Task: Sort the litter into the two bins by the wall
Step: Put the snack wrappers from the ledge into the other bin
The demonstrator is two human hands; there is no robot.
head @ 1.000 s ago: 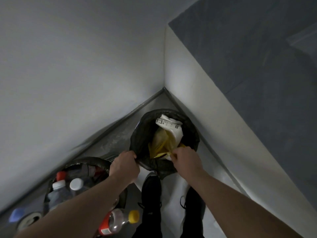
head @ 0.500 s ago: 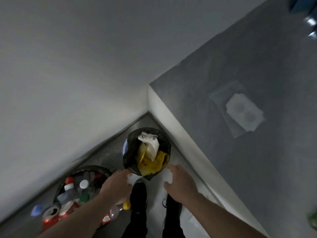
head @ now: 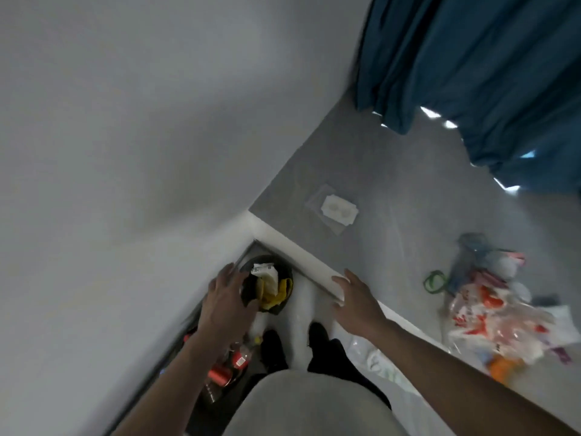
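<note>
A black bin [head: 284, 272] stands in the corner of the walls and holds yellow wrapping and white paper. My left hand [head: 228, 305] hangs above its left rim, fingers relaxed and holding nothing. My right hand [head: 353, 298] is spread open to the right of that bin, over the white ledge, also holding nothing. A second bin [head: 220, 376] with red cans and plastic bottles sits lower left, mostly hidden under my left forearm. A pile of litter [head: 500, 313] in plastic bags lies on the grey surface at the right.
White walls close the left side and a white ledge [head: 301, 256] runs diagonally past the corner. A blue curtain [head: 487, 73] hangs at the top right. A wall socket [head: 339, 210] and a green ring [head: 435, 281] show on the grey surface. My black shoes [head: 273, 347] stand between the bins.
Both hands have let go of the corner bin's rim and risen away from it, now open. The view has pulled back and swung right, bringing the litter pile and curtain into sight.
</note>
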